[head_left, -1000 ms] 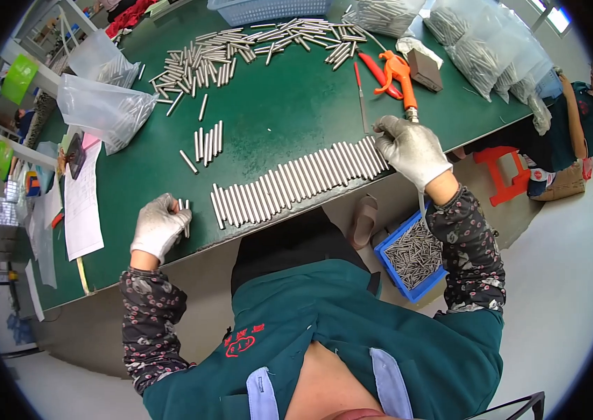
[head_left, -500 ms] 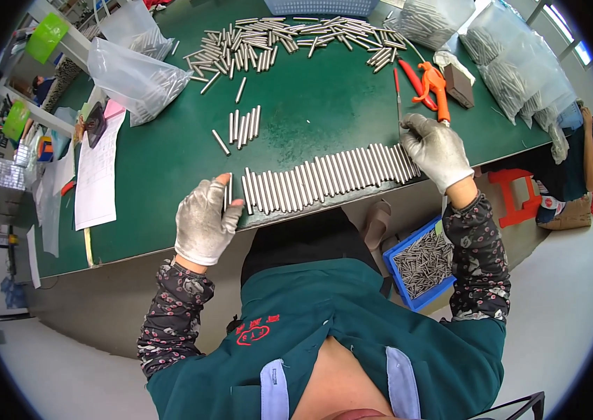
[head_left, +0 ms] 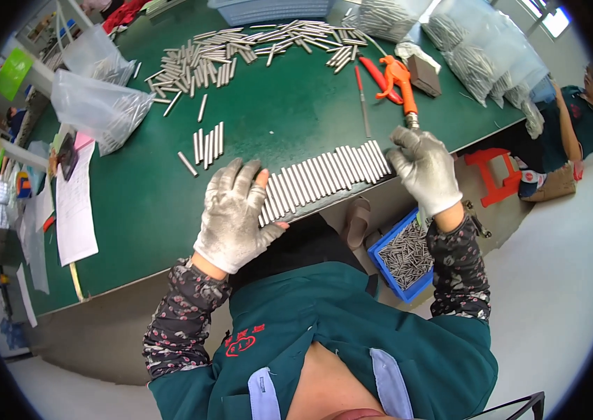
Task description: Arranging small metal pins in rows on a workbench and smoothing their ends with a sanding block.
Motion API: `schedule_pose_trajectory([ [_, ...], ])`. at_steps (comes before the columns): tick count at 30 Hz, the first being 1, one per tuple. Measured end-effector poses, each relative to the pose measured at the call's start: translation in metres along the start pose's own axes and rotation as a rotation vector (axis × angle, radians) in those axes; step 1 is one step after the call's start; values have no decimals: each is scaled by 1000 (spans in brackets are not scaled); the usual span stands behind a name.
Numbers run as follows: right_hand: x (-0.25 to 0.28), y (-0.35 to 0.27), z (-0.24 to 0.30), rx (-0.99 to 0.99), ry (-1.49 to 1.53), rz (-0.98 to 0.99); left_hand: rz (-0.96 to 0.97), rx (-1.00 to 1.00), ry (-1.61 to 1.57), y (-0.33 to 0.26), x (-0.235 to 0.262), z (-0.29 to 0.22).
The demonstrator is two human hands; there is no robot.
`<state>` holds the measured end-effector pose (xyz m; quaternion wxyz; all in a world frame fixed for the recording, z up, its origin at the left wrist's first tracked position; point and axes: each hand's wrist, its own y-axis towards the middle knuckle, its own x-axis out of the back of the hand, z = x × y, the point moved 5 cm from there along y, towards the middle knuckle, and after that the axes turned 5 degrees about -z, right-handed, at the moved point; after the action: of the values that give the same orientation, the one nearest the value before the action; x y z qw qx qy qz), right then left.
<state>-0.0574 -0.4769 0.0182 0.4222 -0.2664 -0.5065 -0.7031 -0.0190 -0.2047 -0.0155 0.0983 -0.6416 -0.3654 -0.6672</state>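
A slanting row of short metal pins [head_left: 317,176] lies side by side along the table's front edge. My left hand [head_left: 232,213], in a soiled white glove with bare thumb and index tips, rests at the row's left end. Its fingers are stretched, the index at the pins' far ends and the thumb at their near ends; it hides some leftmost pins. My gloved right hand [head_left: 428,171] is at the row's right end, fingers bent and apart, fingertips against or close to the last pins. A few loose pins [head_left: 209,145] lie beyond my left hand.
A large pile of pins [head_left: 212,59] spreads across the back, before a blue basket [head_left: 268,10]. An orange air gun [head_left: 398,80], a red-handled file [head_left: 362,98] and a dark block [head_left: 424,75] lie at right. A blue bin [head_left: 408,262] of pins stands below the table edge.
My left hand has moved right against the row, bringing the pin it held up to the others. My right hand has shifted slightly off the row's right end. The whole view has swung a little.
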Motion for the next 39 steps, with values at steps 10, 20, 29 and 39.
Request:
schedule_pose_trajectory([
  [10, -7, -53, 12, 206, -148, 168, 202, -179, -177, 52, -8, -55],
  [20, -2, -53, -9, 139, -145, 97, 178, -170, -163, 72, -37, -80],
  [29, -1, -54, -17, 125, -126, 66, 167, -165, -146, 80, -43, -89],
  [39, 0, -60, -21, 117, -60, 49, 50, -120, -195, 68, -28, -87],
])
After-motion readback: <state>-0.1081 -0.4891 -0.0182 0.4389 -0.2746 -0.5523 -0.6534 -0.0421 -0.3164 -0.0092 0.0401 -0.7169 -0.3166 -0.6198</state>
